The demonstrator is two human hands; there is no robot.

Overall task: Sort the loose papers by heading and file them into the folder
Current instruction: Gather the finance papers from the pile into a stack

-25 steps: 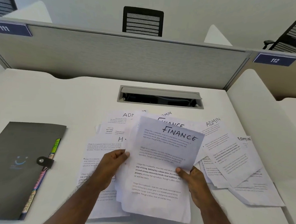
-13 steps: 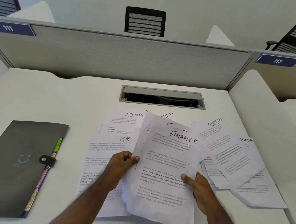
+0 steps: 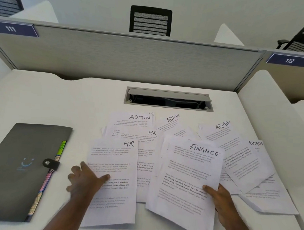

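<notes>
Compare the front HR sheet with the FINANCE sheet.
The HR sheet lies flat on the desk under the blurred left hand; the FINANCE sheet is gripped by the right hand. HR sits left, FINANCE right. Both are white, printed, with handwritten headings.

Brightness: bright, even, soft indoor light over the white desk (image 3: pixel 42 97).
Source: probably overhead; no lamp is in view.
Shadows: faint and short, just under the near edges of the FINANCE sheets (image 3: pixel 188 174) and beside the grey folder (image 3: pixel 20 160).
Glare: none on the paper; headings read clearly.
Blur: the left hand (image 3: pixel 85 180), left of the FINANCE sheets, is smeared by motion; small print is soft.
Distortion: wide-angle bending of the partition (image 3: pixel 133 60) behind the sheets.
</notes>
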